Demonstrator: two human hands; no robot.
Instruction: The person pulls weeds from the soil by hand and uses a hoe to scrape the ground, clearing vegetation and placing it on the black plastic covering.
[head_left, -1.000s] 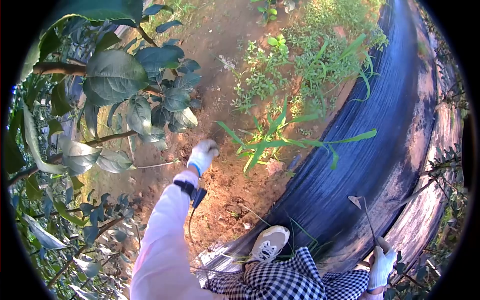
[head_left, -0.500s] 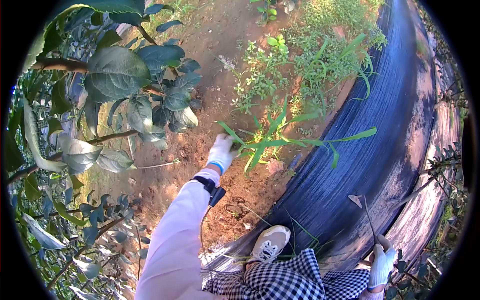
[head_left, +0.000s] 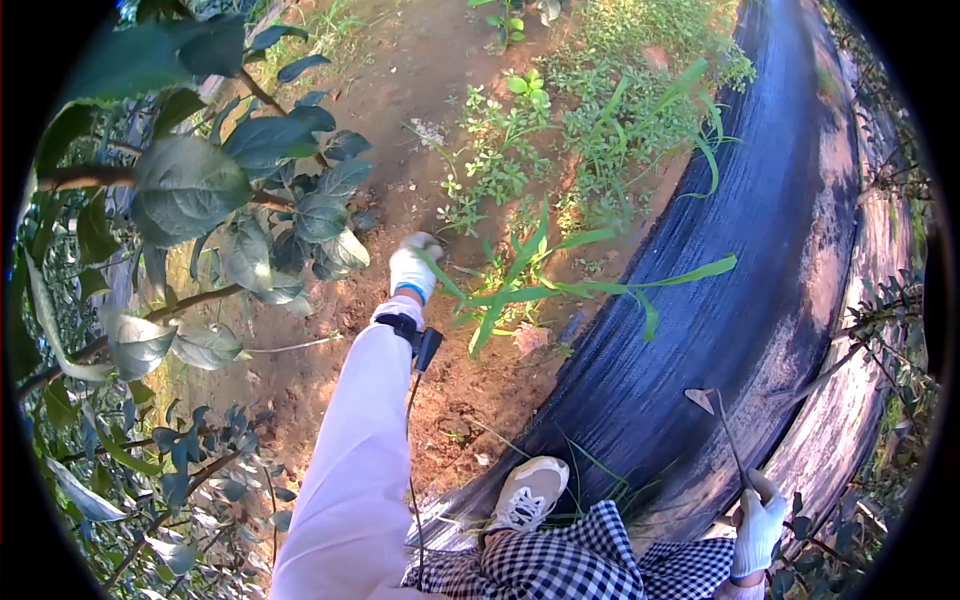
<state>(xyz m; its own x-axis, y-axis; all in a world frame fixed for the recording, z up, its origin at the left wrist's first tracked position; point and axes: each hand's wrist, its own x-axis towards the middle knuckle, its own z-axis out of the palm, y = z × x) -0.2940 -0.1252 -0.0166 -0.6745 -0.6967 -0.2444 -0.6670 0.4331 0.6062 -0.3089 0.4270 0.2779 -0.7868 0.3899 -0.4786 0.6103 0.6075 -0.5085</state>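
My left hand (head_left: 414,266), in a white glove with a blue cuff, is low over the brown soil (head_left: 375,225), just left of a long-bladed grass plant (head_left: 515,290). Its fingers are curled together; anything between them is too small to make out. One grass blade reaches up to the glove. At the lower right my right hand (head_left: 761,527), gloved as well, is closed around a thin-handled tool (head_left: 733,445). The tool's small pointed metal blade (head_left: 699,401) lies over the black ground sheet (head_left: 640,400).
Leafy branches (head_left: 190,190) fill the left side. Low green weeds (head_left: 510,150) grow beyond the grass plant. A beige shoe (head_left: 530,494) stands by the sheet's edge, below a dry leaf (head_left: 530,338). More branches (head_left: 885,325) show at the right edge.
My left hand has moved forward and slightly left, away from the grass plant's base. My right hand still holds the tool. The whole view has shifted a little.
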